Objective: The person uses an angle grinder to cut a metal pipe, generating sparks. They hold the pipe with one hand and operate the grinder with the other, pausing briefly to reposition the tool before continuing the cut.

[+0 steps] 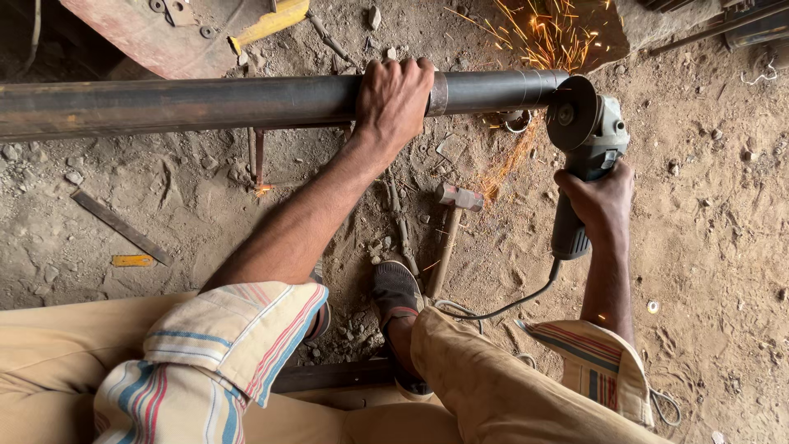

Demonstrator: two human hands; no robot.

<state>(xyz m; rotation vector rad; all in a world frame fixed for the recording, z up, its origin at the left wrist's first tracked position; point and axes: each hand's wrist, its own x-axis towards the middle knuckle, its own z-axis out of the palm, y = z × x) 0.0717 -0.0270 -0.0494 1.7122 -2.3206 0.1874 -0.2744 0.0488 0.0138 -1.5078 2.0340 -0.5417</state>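
Head view, looking down at dirt ground. Left hand wraps over the top of a long dark steel pipe, fingers curled round its far side, grip closed on it. Pipe runs level, stretching far out to the left of that grip; its end lies a short way to the right. Right hand is clenched round the body of an angle grinder, cord trailing back from below the fist. Grinder disc, just above the right grip, meets the pipe end; sparks spray beyond it. Hammer lies on the ground between the two hands, nearer the body. Shoe just beside its handle.
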